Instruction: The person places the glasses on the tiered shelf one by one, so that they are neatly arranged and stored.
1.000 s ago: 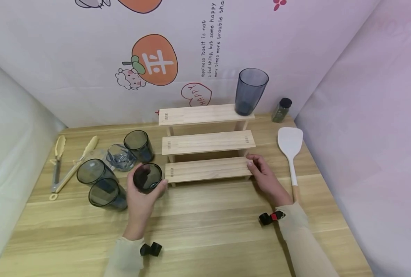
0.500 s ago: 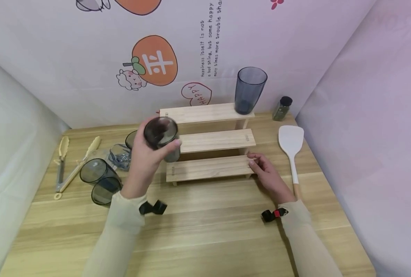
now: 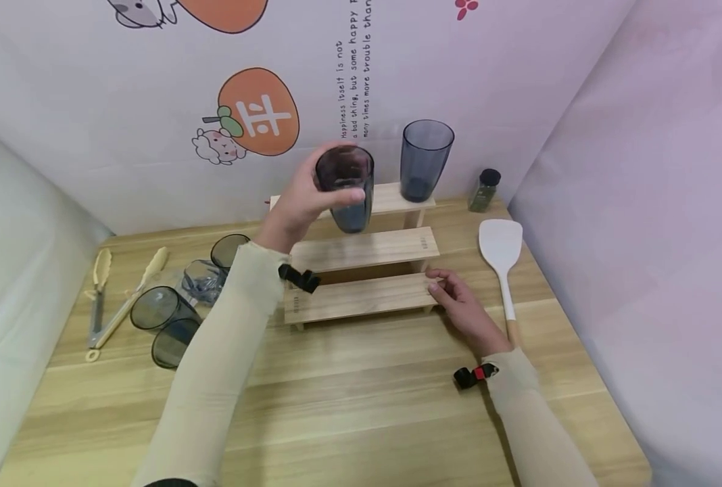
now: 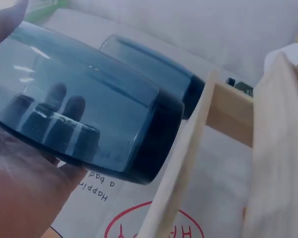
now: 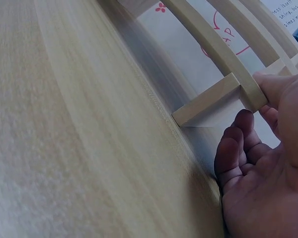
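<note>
My left hand [image 3: 302, 201] grips a smoky blue glass tumbler [image 3: 353, 215], fingers wrapped round its side. In the left wrist view the held tumbler [image 4: 114, 109] overlaps another one behind it. The head view has it over the upper part of a three-tier wooden shelf rack [image 3: 349, 298]; a gap beneath its base cannot be judged. A matching tumbler [image 3: 424, 166] stands upright on the top tier's right end. My right hand [image 3: 467, 311] pinches the right end of the lowest tier between thumb and fingers; the right wrist view shows the board's end [image 5: 256, 96] in that grip.
Left of the rack stand more dark glasses [image 3: 160, 308], partly behind my left sleeve, and a clear glass [image 3: 203, 281]. Tongs [image 3: 117, 318] lie at the far left. At the right are a white spatula [image 3: 501, 247] and a black-capped spice jar [image 3: 484, 191].
My left hand has lifted the tumbler off the table beside the rack and carried it up and right to the upper tiers. The right hand keeps its hold on the lowest tier.
</note>
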The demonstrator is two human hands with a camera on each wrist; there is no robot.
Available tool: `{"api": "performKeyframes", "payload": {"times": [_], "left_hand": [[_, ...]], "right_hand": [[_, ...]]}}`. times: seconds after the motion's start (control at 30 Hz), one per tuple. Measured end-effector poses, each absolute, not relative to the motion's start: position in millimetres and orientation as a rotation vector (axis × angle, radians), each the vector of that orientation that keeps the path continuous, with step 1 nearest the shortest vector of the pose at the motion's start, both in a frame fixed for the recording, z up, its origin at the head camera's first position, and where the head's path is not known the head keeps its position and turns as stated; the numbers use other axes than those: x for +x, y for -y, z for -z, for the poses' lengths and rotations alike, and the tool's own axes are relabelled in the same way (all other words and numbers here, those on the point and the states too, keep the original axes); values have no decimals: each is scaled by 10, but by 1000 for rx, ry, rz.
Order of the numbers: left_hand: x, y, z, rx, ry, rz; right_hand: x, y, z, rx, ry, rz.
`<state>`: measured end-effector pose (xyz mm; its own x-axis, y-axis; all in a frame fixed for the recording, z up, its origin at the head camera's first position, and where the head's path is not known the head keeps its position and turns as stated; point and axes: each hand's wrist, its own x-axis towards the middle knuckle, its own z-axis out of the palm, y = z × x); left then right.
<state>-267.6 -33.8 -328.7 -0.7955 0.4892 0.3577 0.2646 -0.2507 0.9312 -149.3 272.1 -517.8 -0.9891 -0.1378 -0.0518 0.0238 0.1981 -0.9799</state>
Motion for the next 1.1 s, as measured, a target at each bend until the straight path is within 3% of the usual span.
{"api": "performKeyframes", "payload": {"times": [0.4, 0.73, 1.1], "left_hand": [[-3115, 209, 3261, 787, -1839, -2120], [-3204, 122, 3340, 779, -1875, -2112], [-3157, 196, 3362, 799, -1860, -2208]], "right_hand": [[-1455, -2698, 5079, -103, -2327, 1907], [-1453, -2700, 5067, -138, -2355, 1898], [-1547, -2785, 5386, -133, -2393, 1891]]}}
